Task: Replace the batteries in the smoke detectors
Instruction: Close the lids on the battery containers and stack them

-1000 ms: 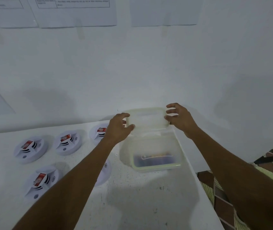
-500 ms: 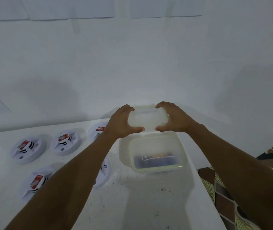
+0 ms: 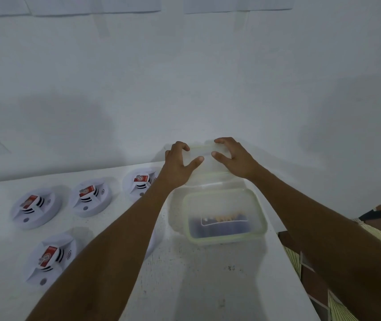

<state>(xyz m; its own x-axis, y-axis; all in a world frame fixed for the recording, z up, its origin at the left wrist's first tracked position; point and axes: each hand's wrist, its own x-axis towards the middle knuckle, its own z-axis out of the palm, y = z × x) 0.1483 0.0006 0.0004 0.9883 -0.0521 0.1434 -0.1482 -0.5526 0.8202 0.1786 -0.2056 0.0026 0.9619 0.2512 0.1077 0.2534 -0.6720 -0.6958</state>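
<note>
A translucent plastic box (image 3: 221, 238) stands open on the white table (image 3: 198, 286), with dark batteries (image 3: 219, 224) lying in its bottom. Its translucent lid (image 3: 206, 169) is behind the box, near the wall. My left hand (image 3: 178, 166) grips the lid's left side and my right hand (image 3: 235, 158) grips its right side. Several white round smoke detectors lie face down to the left, each with a red battery showing: one (image 3: 34, 208), another (image 3: 90, 196), a third (image 3: 139, 183) and a nearer one (image 3: 49, 259). My left forearm hides part of one more.
A white wall (image 3: 184, 89) rises right behind the table, with paper sheets (image 3: 92, 4) taped high up. The table's right edge (image 3: 293, 269) drops off to a patterned floor (image 3: 337, 295).
Both hands have carried the lid back from above the box toward the wall and lower. The view has tilted down slightly.
</note>
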